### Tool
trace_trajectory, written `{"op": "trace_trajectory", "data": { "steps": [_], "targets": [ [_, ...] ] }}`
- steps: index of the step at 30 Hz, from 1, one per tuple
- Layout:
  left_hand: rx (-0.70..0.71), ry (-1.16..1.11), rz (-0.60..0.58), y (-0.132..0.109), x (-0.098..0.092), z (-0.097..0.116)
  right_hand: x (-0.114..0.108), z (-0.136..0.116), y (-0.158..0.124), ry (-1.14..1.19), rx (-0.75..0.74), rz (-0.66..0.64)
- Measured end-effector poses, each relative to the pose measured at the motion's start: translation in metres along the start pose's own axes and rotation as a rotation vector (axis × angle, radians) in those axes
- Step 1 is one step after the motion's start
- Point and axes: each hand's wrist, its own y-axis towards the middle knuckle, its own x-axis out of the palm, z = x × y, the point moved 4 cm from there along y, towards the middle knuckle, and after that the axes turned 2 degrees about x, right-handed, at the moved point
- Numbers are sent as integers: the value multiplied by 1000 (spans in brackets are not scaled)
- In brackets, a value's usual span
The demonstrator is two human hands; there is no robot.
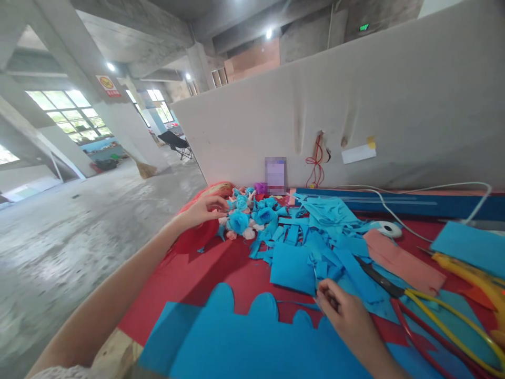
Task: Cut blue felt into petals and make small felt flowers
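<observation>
My left hand (207, 209) reaches out at the far left of the table, fingers apart, beside a pile of blue and pale pink paper flowers (239, 222); the fingertips are at the pile's edge. My right hand (343, 308) is closed in a pinch on a thin pale stick (315, 272), which points up over a blue paper square (292, 267). The inner side of its fingers is partly hidden. In front lies a large blue sheet (236, 345) with a scalloped edge. Cut blue paper strips (327, 210) lie heaped past the square.
Scissors (394, 292) with red and yellow handles lie at the right, near a pink paper piece (402, 260) and a white tape roll (389, 229). A second yellow-handled tool (469, 276) lies farther right. A pale panel (252, 126) stands behind the red-covered table (177, 287).
</observation>
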Motion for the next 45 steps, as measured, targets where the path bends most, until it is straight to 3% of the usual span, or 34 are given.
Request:
{"op": "trace_trajectory", "data": {
  "steps": [4, 7, 11, 13, 15, 19, 24, 27, 30, 32, 34, 39, 45],
  "targets": [
    [-67, -110, 142, -51, 16, 15, -3, 0, -1, 5, 19, 28],
    [-122, -214, 111, -88, 59, 31, 1, -19, -4, 87, 12, 17],
    [-178, -462, -49, -112, 125, 46, 34, -68, -3, 77, -105, -227],
    [-193, -558, -54, -115, 142, 47, 52, -88, 1, 68, -129, -295],
    [-224, -588, 16, -115, 144, 42, 67, -99, 6, 59, -142, -318],
    [-305, -634, 175, -120, 128, 27, 87, -109, 15, 33, -170, -329],
    [-381, -722, 235, -126, 116, 9, 105, -123, 21, -37, -212, -351],
    [-418, -785, 270, -129, 110, -2, 100, -134, 39, -120, -253, -317],
    [-437, -855, 318, -132, 108, -11, 79, -140, 75, -259, -246, -97],
    [-444, -901, 311, -133, 111, -15, 68, -142, 101, -358, -215, 43],
    [-449, -939, 277, -133, 117, -17, 67, -142, 123, -444, -189, 95],
    [-454, -991, 225, -131, 126, -16, 88, -143, 151, -533, -162, 95],
    [-432, -1022, 187, -132, 129, -14, 104, -137, 174, -445, -208, 54]
  ]
}}
